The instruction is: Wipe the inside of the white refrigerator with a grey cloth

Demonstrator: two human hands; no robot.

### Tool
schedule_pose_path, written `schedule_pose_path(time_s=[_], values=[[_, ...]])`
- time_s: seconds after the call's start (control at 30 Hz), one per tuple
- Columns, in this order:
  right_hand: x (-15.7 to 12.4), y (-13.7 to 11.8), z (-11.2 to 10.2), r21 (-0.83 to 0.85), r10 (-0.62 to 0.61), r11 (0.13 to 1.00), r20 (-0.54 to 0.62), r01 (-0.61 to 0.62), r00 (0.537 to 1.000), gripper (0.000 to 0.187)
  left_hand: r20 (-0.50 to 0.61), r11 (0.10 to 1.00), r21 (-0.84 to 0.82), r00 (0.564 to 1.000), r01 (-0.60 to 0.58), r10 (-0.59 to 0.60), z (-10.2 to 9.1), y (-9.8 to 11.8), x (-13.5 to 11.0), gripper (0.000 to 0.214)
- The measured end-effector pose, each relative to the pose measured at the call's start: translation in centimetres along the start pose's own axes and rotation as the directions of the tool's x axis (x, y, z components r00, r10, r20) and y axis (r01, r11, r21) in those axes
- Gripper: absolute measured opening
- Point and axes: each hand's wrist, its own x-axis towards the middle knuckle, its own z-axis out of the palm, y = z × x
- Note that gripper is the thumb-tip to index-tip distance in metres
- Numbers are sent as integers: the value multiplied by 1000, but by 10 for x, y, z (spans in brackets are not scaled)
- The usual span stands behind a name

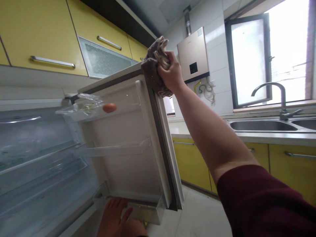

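Right hand (pixel 171 74) clenched round a bunched cloth (pixel 153 70) on the fridge door (pixel 123 148)'s top corner, 12 o'clock; left hand (pixel 118 217) flat, fingers spread, at 6, steadying the door I reckon.

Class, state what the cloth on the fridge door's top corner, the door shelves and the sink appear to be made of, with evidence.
Cloth: soft brownish fabric, matte, likely terry; it bunches in the right hand. Door shelves: clear glossy plastic; the door shows through. Sink: probably stainless steel; grey brushed sheen.
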Motion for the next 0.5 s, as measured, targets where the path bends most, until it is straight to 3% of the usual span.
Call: schedule_pose_path(time_s=[0.1,0.23,0.3,0.33,0.43,0.5], values=[[-22,-6,-8,137,10,991,-1,-10,1000,44,-15,1000,17,1000,-12,13,9,-14,-9,46],[-89,-11,-22,247,46,968,20,-50,999,50,24,1000,-4,999,24,-24,9,-18,-14,46],[-138,-13,-30,260,88,961,20,-90,996,54,51,998,-24,997,50,-49,4,-14,-13,46],[-166,-13,-33,274,156,947,56,-166,986,53,59,998,-34,997,58,-56,1,-12,-13,47],[-262,-10,-40,241,247,936,64,-255,967,43,74,996,-61,996,62,-57,-6,-7,-9,49],[-331,-3,-42,176,329,927,48,-332,943,58,81,995,-75,995,59,-53,-9,-4,-6,48]])
